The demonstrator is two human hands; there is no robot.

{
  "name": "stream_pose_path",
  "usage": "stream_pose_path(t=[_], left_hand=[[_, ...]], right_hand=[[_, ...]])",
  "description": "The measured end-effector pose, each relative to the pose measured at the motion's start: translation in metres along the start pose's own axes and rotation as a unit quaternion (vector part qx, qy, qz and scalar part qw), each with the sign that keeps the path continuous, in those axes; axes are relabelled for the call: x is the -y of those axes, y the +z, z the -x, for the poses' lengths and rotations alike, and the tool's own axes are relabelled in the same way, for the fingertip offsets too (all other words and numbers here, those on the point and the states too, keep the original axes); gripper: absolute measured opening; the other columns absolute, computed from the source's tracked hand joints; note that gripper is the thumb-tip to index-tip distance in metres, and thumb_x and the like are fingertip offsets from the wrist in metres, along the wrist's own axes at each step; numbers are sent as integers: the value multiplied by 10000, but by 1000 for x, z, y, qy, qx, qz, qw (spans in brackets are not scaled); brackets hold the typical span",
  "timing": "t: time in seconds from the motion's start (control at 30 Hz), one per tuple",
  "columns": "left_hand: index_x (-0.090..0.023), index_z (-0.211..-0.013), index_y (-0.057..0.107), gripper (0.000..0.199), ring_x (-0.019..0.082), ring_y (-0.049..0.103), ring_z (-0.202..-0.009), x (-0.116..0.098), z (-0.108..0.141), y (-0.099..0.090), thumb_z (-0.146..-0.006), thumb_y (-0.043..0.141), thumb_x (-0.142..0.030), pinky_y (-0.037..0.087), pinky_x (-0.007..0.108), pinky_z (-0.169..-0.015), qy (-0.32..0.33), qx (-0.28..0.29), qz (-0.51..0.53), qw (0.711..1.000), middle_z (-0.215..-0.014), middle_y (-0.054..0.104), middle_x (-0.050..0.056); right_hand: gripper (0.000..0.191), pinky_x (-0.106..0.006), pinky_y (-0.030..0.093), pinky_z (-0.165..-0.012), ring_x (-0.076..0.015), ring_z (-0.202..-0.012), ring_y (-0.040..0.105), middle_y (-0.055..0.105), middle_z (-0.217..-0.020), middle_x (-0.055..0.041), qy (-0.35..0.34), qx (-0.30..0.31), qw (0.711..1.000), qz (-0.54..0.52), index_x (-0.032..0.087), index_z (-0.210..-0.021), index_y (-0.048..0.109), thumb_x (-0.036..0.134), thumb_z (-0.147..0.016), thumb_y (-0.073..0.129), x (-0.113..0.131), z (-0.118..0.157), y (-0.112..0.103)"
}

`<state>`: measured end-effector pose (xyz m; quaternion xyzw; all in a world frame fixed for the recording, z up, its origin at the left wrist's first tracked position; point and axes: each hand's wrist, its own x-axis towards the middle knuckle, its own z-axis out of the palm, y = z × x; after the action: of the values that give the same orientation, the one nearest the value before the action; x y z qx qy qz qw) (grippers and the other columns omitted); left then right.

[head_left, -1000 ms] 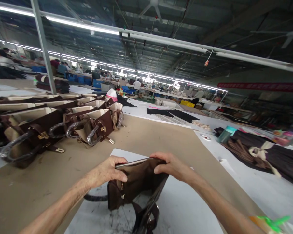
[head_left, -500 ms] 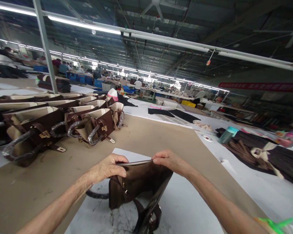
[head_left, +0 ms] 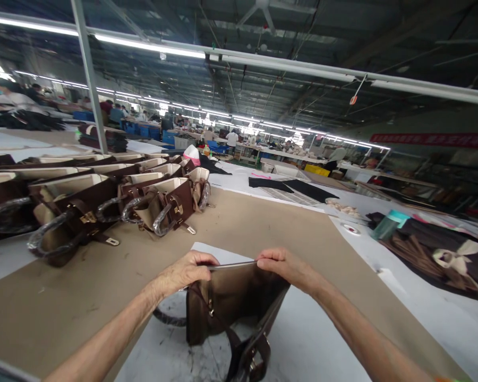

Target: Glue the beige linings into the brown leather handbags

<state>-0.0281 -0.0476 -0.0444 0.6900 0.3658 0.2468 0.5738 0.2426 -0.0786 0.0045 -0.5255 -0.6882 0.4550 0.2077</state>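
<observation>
In front of me a dark brown handbag stands tilted on a white sheet. My left hand pinches the left end of its upper edge between thumb and fingers. At the right end of the same edge, my right hand is closed on it in a like pinch. Below hang a strap and metal fittings, and a plastic-wrapped handle sticks out on the left. The inside of the bag is mostly hidden from me.
Rows of brown handbags with wrapped handles stand at the left on brown paper. To the right are a teal-lidded bottle, a tape roll and tied dark fabric. A metal post rises at the left. People work farther back.
My view has turned slightly left, so the surroundings sit farther right. Both hands keep their pinch on the bag's edge, and the bag has hardly changed its pose.
</observation>
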Motion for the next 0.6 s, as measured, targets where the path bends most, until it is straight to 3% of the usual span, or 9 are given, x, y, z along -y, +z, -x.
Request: stream_pose_path(t=[0.13, 0.33, 0.5, 0.6], left_hand=[[-165, -912, 693, 350, 141, 499, -705, -1, 3, 2, -646, 514, -306, 365, 210, -611, -17, -46, -21, 999, -778, 627, -17], [-146, -938, 704, 380, 190, 553, -841, 2, 1, 3, -654, 612, -380, 408, 238, -742, -22, -63, -6, 998, -885, 675, 20], [-119, -859, 703, 343, 171, 540, -766, -1, 0, 5, -678, 640, -404, 393, 231, -705, 4, -56, 6, 998, -777, 656, 20], [-120, -763, 679, 309, 149, 514, -700, -9, 3, 6, -744, 585, -413, 372, 217, -649, 32, -39, -38, 998, -686, 615, -1]], right_hand=[[295, -232, 248, -511, -100, -536, 355, 444, -569, 37, 1, 0, 1000, -6, 146, -697, 582, 419, -797, 534, -1, -3, 0], [299, -233, 260, -516, -104, -537, 361, 451, -571, 34, 4, -3, 1000, -8, 146, -701, 587, 426, -796, 538, 1, -3, 2], [290, -234, 257, -520, -103, -549, 347, 433, -578, 36, -1, -4, 1000, -1, 148, -700, 580, 411, -806, 524, 1, 0, 2], [293, -234, 232, -499, -100, -537, 324, 394, -564, 44, -5, -11, 1000, 10, 152, -666, 550, 406, -807, 512, 1, 1, 3]])
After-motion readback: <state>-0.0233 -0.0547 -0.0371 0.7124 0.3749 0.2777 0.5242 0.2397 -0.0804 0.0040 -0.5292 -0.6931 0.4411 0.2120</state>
